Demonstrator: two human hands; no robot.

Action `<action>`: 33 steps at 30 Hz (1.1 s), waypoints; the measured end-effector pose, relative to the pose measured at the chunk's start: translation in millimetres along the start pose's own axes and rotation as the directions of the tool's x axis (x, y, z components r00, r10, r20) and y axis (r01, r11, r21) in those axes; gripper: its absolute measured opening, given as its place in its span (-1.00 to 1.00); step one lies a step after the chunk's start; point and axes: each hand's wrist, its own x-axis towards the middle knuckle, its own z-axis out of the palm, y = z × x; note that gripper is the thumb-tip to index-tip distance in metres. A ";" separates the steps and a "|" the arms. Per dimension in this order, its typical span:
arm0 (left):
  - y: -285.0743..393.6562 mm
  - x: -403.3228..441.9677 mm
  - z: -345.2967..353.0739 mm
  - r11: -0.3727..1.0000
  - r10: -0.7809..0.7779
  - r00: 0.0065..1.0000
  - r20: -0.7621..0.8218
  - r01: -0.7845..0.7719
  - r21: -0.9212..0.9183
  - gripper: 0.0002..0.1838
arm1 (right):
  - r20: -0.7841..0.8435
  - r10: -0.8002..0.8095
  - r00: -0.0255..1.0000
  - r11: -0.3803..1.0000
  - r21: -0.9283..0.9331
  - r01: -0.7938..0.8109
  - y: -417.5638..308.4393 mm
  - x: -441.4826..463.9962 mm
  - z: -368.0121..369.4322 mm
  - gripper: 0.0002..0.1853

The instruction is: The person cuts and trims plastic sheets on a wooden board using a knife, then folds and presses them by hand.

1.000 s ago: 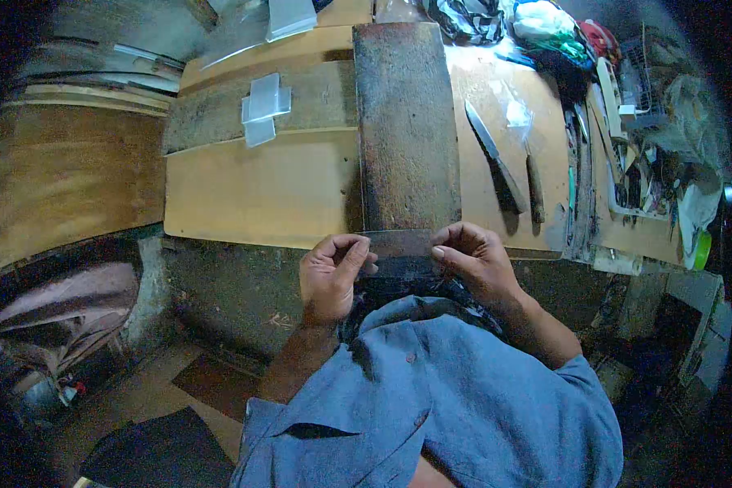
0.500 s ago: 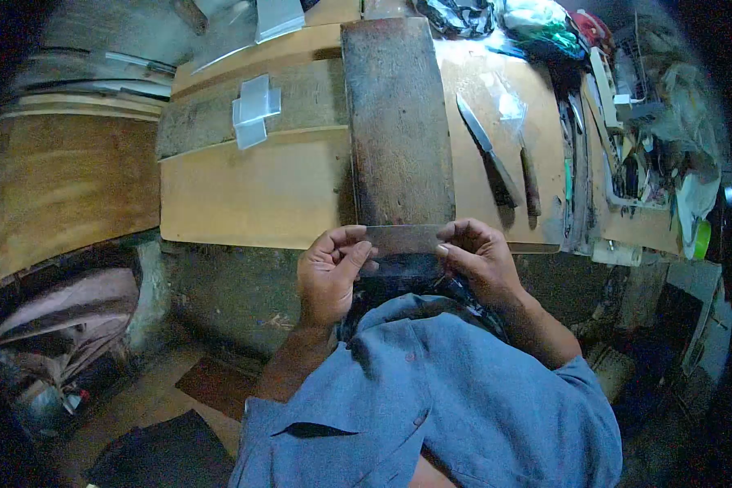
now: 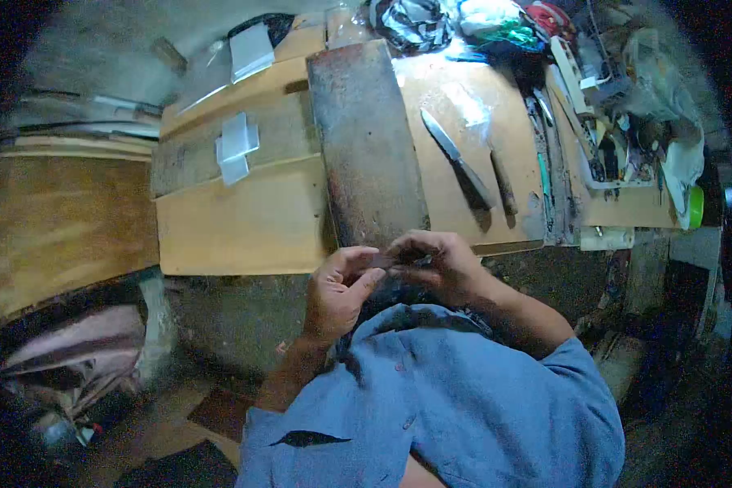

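In front of the shirt, my left hand (image 3: pixel 338 294) and my right hand (image 3: pixel 446 265) are close together at the near end of a dark wooden board (image 3: pixel 366 138). Thumb and fingers of my left hand pinch a thin, see-through sheet (image 3: pixel 380 261). My right hand's curled fingers are at the sheet's other side. Most of the sheet is hidden by the fingers, so its present shape cannot be made out. Several clear rectangular pieces (image 3: pixel 235 145) lie overlapping on the table to the left of the board.
A knife (image 3: pixel 443 137) and a dark narrow tool (image 3: pixel 503 183) lie right of the board on the table (image 3: pixel 236 232). A stack of clear sheets (image 3: pixel 250 53) sits at the back left. Plastic bags (image 3: pixel 496 24) and a tool-filled basket (image 3: pixel 622 175) stand at the back and right.
My hands have come together, my right hand moving left and turning over the sheet, which earlier was stretched flat between them. The head view has shifted and tilted slightly.
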 end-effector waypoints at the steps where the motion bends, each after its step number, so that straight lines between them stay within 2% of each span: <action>1: -5.8 0.4 1.4 1.000 0.009 1.000 0.012 -0.009 0.003 -0.73 | -0.012 -0.009 1.000 1.000 -0.004 0.009 6.1 1.6 2.5 -0.80; 3: -17.7 1.8 4.8 0.972 -0.026 0.999 -0.044 0.015 -0.235 -0.70 | -0.205 -0.080 0.976 0.989 0.109 0.104 13.3 3.6 7.8 -0.77; 4: -17.8 2.0 7.8 0.966 -0.016 1.000 -0.010 0.012 -0.259 -0.78 | -0.242 -0.134 0.961 0.987 0.059 0.153 10.1 4.4 8.9 -0.76; 5: -17.6 0.6 11.1 0.966 -0.010 1.000 0.000 0.010 -0.259 -0.78 | -0.252 -0.139 0.958 0.986 0.054 0.157 13.5 5.7 10.1 -0.76; 7: -19.0 -5.5 17.3 0.963 -0.068 0.996 -0.053 0.052 -0.266 -0.90 | -0.248 -0.151 0.957 0.970 0.151 0.192 17.5 6.5 15.3 -0.75; 8: -29.1 -3.5 14.2 0.980 -0.059 0.992 -0.113 0.035 -0.196 -0.94 | -0.235 -0.105 0.966 0.970 0.191 0.152 15.1 -0.7 16.1 -0.76; 11: -27.3 3.2 12.3 0.956 -0.026 0.988 -0.152 -0.020 -0.293 -0.87 | -0.168 -0.077 0.983 0.955 0.270 0.121 23.5 -5.1 16.1 -0.77; 13: -13.0 2.5 18.8 0.970 -0.020 0.987 -0.160 -0.019 -0.244 -0.85 | -0.193 -0.052 0.980 0.976 0.198 0.091 20.2 -8.9 18.4 -0.81; 15: -21.9 2.6 17.0 0.997 0.014 0.983 -0.180 -0.027 -0.073 -0.84 | -0.206 -0.075 0.976 0.972 0.201 0.117 24.7 -7.9 18.4 -0.84; 18: -30.5 2.7 14.6 0.993 0.016 0.990 -0.141 -0.033 -0.117 -0.85 | -0.204 -0.020 0.979 0.986 0.157 0.053 22.4 -9.3 17.5 -0.85; 22: -21.6 1.1 18.3 0.982 0.002 0.991 -0.135 -0.028 -0.189 -0.79 | -0.164 -0.049 0.985 0.991 0.117 0.069 23.6 -8.4 8.2 -0.82; 24: -10.4 -2.0 16.6 0.955 -0.182 0.968 -0.173 0.133 -0.265 -0.78 | -0.335 -0.286 0.898 0.952 -0.206 0.227 18.5 -2.0 -13.5 -0.79; 25: -7.0 -3.4 13.8 0.954 -0.183 0.965 -0.186 0.129 -0.269 -0.78 | -0.468 -0.259 0.845 0.953 -0.266 0.145 19.4 3.2 -26.3 -0.75; 26: -4.6 -5.3 10.4 0.948 -0.186 0.967 -0.172 0.131 -0.289 -0.78 | -0.533 -0.271 0.802 0.905 -0.425 0.024 13.9 3.9 -40.8 -0.72; 27: -1.6 -7.7 7.5 0.942 -0.190 0.969 -0.158 0.135 -0.308 -0.78 | -0.453 -0.600 0.660 0.607 -0.795 0.006 47.4 14.6 -67.7 -0.72; 28: 1.8 -10.5 5.7 0.941 -0.190 0.967 -0.171 0.130 -0.313 -0.78 | -0.451 -0.517 0.727 0.548 -0.827 -0.124 56.6 16.4 -87.7 -0.59; 29: 5.2 -13.7 4.3 0.935 -0.198 0.967 -0.160 0.137 -0.327 -0.77 | -0.440 -0.517 0.734 0.546 -0.830 -0.113 66.7 18.1 -99.5 -0.59; 31: 5.4 -16.7 0.5 0.928 -0.206 0.966 -0.159 0.141 -0.345 -0.76 | -0.493 -0.458 0.740 0.368 -0.862 -0.347 85.5 23.2 -115.4 -0.55; 33: 2.4 -19.2 -3.3 0.939 -0.151 0.976 -0.159 0.091 -0.332 -0.74 | -0.498 -0.431 0.753 0.360 -0.860 -0.362 99.4 26.4 -123.3 -0.56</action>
